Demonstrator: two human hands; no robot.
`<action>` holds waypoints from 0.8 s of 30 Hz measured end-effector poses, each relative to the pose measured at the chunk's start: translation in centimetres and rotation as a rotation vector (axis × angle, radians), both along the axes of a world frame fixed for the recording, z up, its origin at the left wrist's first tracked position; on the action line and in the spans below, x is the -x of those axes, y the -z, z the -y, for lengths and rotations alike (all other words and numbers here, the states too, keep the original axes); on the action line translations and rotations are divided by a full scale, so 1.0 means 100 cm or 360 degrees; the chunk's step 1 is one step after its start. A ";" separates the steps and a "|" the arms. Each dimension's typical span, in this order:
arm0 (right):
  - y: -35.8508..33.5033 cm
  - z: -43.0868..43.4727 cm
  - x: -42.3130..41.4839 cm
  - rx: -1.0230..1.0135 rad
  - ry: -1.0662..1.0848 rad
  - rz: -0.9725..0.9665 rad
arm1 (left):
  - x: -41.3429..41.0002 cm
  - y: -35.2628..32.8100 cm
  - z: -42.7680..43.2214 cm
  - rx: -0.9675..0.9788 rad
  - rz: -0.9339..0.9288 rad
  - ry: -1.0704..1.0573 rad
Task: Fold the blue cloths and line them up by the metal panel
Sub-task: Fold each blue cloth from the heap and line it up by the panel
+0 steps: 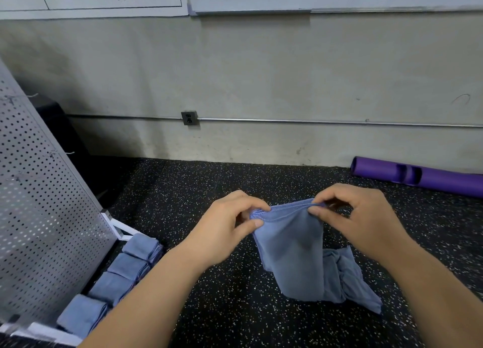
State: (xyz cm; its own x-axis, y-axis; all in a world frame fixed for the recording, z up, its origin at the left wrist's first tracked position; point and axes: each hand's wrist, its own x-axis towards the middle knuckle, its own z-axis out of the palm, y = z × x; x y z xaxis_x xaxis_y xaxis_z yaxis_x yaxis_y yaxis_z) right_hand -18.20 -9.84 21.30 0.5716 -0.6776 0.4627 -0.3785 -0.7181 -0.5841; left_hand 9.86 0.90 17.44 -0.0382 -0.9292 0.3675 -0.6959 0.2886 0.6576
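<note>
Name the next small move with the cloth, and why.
Probably lay the cloth flat on the floor to fold it: the left hand and right hand pinch its top edge, it hangs loose, and four folded cloths line the metal panel.

Soft, dim indoor light leaves the wall [261,73] flat grey. The metal panel [39,191] carries a faint sheen, deep shadow behind it. Wide-angle bending curves the edges; the lower left corner blurs.

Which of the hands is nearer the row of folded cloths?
Left. The left hand pinches the held cloth at its end toward the folded cloths; the right hand pinches the other end, farther away.
</note>
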 end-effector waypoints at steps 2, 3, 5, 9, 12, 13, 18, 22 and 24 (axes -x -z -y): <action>0.000 0.000 0.000 -0.0014 -0.0005 -0.0010 | 0.000 0.001 0.000 -0.0011 0.0001 -0.0003; -0.001 0.000 0.000 -0.0016 -0.0006 -0.0018 | -0.001 0.001 0.000 -0.0013 0.0004 -0.0014; -0.001 -0.001 0.000 -0.0007 -0.0011 -0.0038 | 0.000 0.002 0.000 -0.0020 0.0018 -0.0041; -0.004 -0.001 0.001 0.0017 -0.0023 -0.0089 | 0.001 0.002 0.001 -0.0040 0.0033 -0.0127; -0.003 -0.001 0.002 0.0055 -0.0021 -0.0171 | -0.002 0.004 0.003 0.0003 0.0023 -0.0220; -0.002 0.000 0.003 0.0058 -0.0004 -0.0205 | -0.003 0.004 0.004 0.0017 0.0023 -0.0241; 0.004 0.003 0.002 -0.0008 0.0108 -0.0320 | -0.002 0.004 0.005 0.0083 0.0045 -0.0265; 0.003 0.000 0.000 -0.0075 0.0167 -0.0266 | -0.001 0.001 0.003 0.0141 0.0110 -0.0295; -0.001 -0.003 -0.002 -0.0079 0.0177 -0.0188 | -0.001 -0.002 0.002 0.0198 0.0122 -0.0320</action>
State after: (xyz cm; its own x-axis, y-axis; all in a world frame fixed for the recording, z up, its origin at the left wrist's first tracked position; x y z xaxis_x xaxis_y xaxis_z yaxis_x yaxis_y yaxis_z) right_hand -18.02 -9.56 21.35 0.5404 -0.7601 0.3610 -0.5219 -0.6393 -0.5648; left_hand 9.98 0.71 17.61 0.1110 -0.8689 0.4825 -0.7939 0.2145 0.5690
